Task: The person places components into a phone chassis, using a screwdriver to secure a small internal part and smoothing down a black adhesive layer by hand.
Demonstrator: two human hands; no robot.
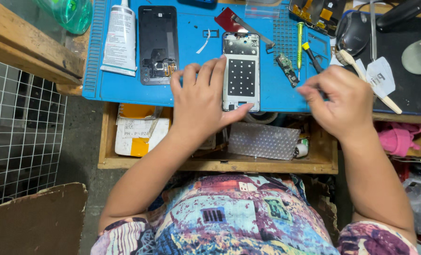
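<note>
On the blue work mat (191, 97), the left hand (202, 101) lies flat beside a silver phone frame (241, 71), fingers spread and lightly resting against its left edge, thumb hooked under the bottom end. That hand grips nothing; it looks like it is simply pinning the frame so it cannot slide. The right hand (343, 101), at about three o'clock from the frame, is curled with thumb and fingertips pinched narrowly together near the mat's right edge; whether something tiny sits in that pinch cannot be told.

The frame lies lengthwise, top end toward twelve o'clock, its dotted white inner plate facing up, so the open side is reachable from above.

Working outward: at about two o'clock from the frame sits a small green circuit board (286, 68), and past it a yellow-green screwdriver (300, 42) and a yellow-tipped tool (311, 55), all close to the right hand, probably for quick reach. At nine to ten o'clock lies a black phone back (157, 42) with its innards exposed, and farther left a white glue tube (120, 38). A wooden-handled brush (369, 82) rests just off the mat at three o'clock.

At six o'clock, an open wooden drawer (220, 165) under the bench edge holds a piece of bubble wrap (262, 140) and an orange-and-white packet (139, 132).
</note>
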